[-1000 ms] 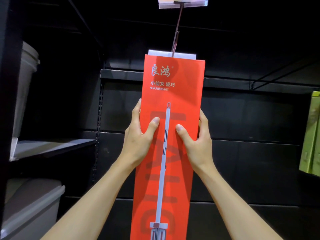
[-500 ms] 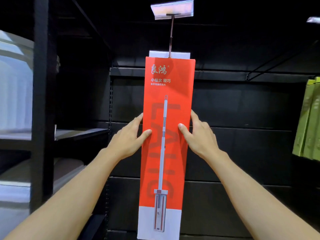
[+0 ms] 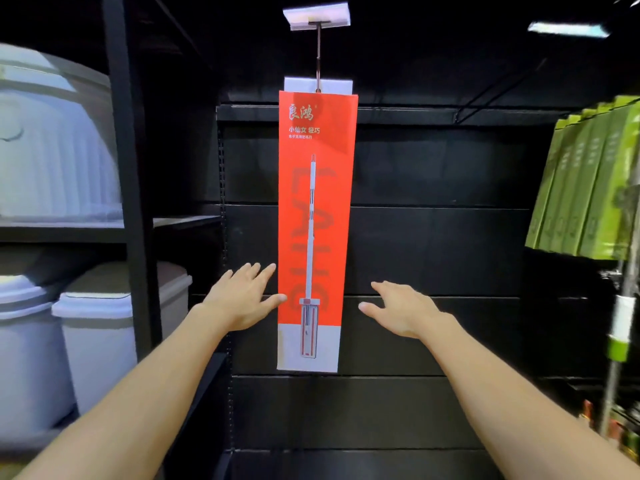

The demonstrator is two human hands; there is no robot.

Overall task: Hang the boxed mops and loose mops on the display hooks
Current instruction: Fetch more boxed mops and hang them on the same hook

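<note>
A tall red mop box (image 3: pixel 313 230) hangs upright from a display hook (image 3: pixel 318 57) by the white tab at its top edge, in front of the black back panel (image 3: pixel 433 251); a price tag holder (image 3: pixel 317 16) sits at the hook's outer end. What the sealed box holds cannot be seen, though a mop is printed on its front. The left hand (image 3: pixel 239 299) is spread flat, its thumb tip just at the box's left edge near the bottom. The right hand (image 3: pixel 405 311) is also spread, palm down, holding nothing, just beside the box's right edge and apart from it. On the left shelving (image 3: pixel 128 188) stand lidded plastic bins (image 3: pixel 104 337), their contents hidden. At the right edge hang green boxes (image 3: pixel 588 181).
</note>
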